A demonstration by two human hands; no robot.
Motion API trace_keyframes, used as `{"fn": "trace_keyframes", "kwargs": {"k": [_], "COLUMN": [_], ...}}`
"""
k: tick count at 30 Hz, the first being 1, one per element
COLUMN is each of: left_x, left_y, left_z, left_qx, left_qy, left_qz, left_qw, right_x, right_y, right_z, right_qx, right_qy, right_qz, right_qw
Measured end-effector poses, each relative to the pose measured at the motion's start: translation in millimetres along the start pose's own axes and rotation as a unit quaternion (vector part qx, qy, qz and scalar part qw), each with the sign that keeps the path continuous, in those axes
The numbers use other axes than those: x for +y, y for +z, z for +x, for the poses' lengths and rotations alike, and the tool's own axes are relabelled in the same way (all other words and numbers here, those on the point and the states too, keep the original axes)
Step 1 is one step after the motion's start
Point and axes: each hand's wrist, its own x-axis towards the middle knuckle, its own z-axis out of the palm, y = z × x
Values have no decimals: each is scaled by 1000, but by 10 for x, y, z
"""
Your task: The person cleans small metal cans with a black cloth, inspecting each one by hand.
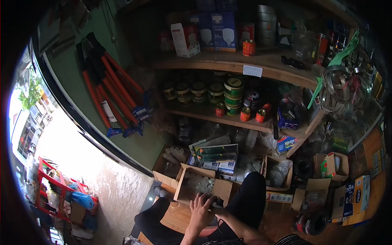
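Note:
My two hands are close together in front of my lap, at the near edge of an open cardboard box. My left hand has its fingers bent over a small dark object, and I cannot tell what it is. My right hand comes in from the right at the same object, its fingers mostly hidden behind the left hand. Several clear, glassy-looking pieces lie in the box just beyond my fingers.
My bent knees frame the box. More open cartons and black rolls stand at right. Wooden shelves ahead hold green tins and bulb boxes. Orange-handled tools hang left, beside a bright doorway with a red rack.

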Motion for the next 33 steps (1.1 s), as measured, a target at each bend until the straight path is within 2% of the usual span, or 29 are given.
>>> {"fn": "trace_keyframes", "kwargs": {"k": [3,4,5,6,7,8,9,11,12,14,15,17,19,20,23,24,27,28,31,32,33], "left_x": [25,-79,-170,-167,-176,-265,-446,-702,-739,-795,-722,-757,-725,-723,-891,-875,-1032,-1033,-1009,-1006,-998], "left_y": [-78,0,105,60,11,54,153,222,241,272,224,273,197,169,227,184,310,291,213,184,141], "left_z": [-44,-51,-53,-69,-98,-126,-176,-317,-389,-423,-421,-459,-443,-443,-492,-479,-529,-524,-514,-488,-463], "left_qx": [29,57,125,161,195,198,208,81,63,31,42,72,92,100,128,136,149,166,223,246,268], "left_qy": [-12,-4,16,-25,-67,-140,-149,-196,-216,-245,-245,-225,-226,-227,-253,-226,-223,-232,-254,-257,-260], "left_qz": [-110,-195,-229,-225,-219,-257,-243,-357,-378,-419,-438,-434,-430,-427,-478,-477,-519,-525,-529,-521,-513], "left_qw": [993,979,965,961,954,936,936,910,898,874,864,870,869,869,831,838,812,802,778,775,773], "right_x": [-85,-85,-56,-273,-188,-4,140,-11,-130,-362,-434,-473,-397,-338,-225,-248,-375,-562,-439,-336,-280], "right_y": [70,119,168,400,321,124,-28,149,248,392,416,485,367,291,241,275,363,567,473,412,305], "right_z": [163,148,71,9,28,110,151,-8,-49,18,77,85,145,122,148,177,151,91,54,53,45], "right_qx": [-33,-41,-47,-48,-14,-22,-32,5,20,16,15,-10,-77,-103,-57,-68,-109,-85,-67,-75,-80], "right_qy": [-61,-75,-85,-44,11,22,31,4,-12,23,38,34,102,109,141,155,141,80,68,97,149], "right_qz": [26,39,54,82,114,58,0,-70,-108,-194,-238,-133,-109,-40,-90,-100,-158,-184,-229,-129,-198], "right_qw": [997,996,994,995,993,998,999,998,994,981,971,991,986,988,984,980,971,976,969,984,965]}}
